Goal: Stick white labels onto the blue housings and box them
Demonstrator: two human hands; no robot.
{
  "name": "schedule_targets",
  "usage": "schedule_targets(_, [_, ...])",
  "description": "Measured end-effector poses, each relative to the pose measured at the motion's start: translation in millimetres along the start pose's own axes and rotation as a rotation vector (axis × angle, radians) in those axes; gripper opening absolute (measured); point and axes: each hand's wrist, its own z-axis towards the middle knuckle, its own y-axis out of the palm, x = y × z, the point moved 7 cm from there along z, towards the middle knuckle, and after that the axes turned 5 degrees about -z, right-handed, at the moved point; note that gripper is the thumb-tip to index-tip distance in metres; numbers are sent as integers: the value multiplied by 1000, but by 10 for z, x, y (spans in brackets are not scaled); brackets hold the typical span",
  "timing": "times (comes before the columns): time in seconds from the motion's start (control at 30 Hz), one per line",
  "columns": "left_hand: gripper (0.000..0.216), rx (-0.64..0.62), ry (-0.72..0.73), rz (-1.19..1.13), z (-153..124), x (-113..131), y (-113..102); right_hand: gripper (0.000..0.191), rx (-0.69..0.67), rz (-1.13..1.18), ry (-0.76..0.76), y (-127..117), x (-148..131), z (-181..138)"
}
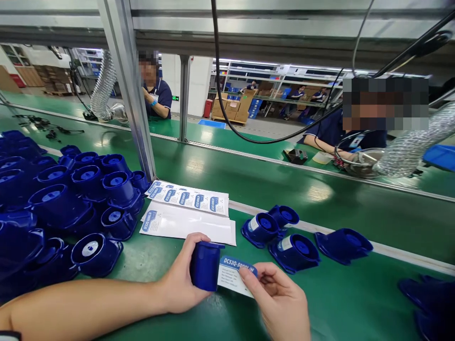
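My left hand (184, 279) is wrapped round a dark blue plastic housing (206, 266), held on its side above the green bench. Between thumb and fingers, my right hand (280, 296) pinches a white and blue label (231, 277) printed "DC52Q-5000L/H". The label's left edge meets the housing's side; whether it sticks there I cannot tell. Just beyond my hands lie label sheets (190, 226), the nearer one mostly bare backing. To the right stand several blue housings (296, 251), some with a label on the side.
A large pile of blue housings (85, 189) covers the left of the bench. A metal post (124, 85) rises behind it. Black cable (227, 118) hangs in front. Across the bench sit two co-workers (159, 97), near flexible foil ducts (412, 147). More dark blue parts (430, 298) lie at far right.
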Motion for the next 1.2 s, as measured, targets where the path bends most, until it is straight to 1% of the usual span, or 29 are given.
schedule_targets(0.07, [83,-18,-8,5,3,10,14,37,-20,63,62,66,52,-36])
schedule_targets(0.17, [83,-25,-6,27,12,47,17,36,-2,67,94,90,77,-93])
schedule_targets(0.3, [85,-11,38,117,24,116,3,34,-14,13,58,73,80,-135])
schedule_targets(0.47, [86,3,15,122,33,114,-9,33,4,-46,17,70,67,-161])
schedule_targets(0.67, [89,-8,-3,132,37,98,-9,37,95,-68,36,97,9,-225])
schedule_targets(0.87, [90,-9,0,136,38,98,-15,33,7,-105,9,75,56,-179])
schedule_targets(1.2, [86,-10,-6,148,34,107,-4,32,1,-121,19,85,53,-179])
